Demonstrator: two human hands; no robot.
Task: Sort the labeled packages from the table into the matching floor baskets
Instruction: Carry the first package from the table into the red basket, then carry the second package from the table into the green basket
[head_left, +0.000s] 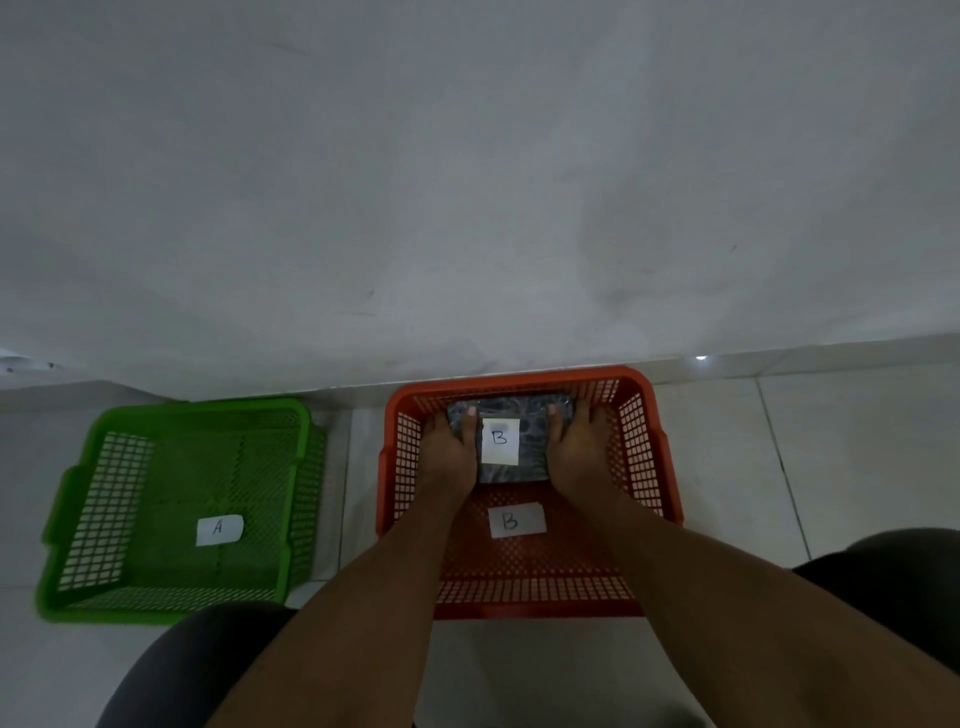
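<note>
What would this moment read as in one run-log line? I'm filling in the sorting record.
left hand + right hand: holding package labeled B | place: inside orange basket marked B | green basket marked A: no packages

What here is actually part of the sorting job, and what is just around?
Part of the job:
- package marked B, held by left hand and right hand
- orange basket labelled B
- green basket labelled A

Just around:
- white wall
- tiled floor

Forearms: ours are bare, no sleeves, watch or bands.
Left hand (448, 451): ungloved, no rings.
Right hand (581, 450): ungloved too.
Knees: ours in dark cloth.
</note>
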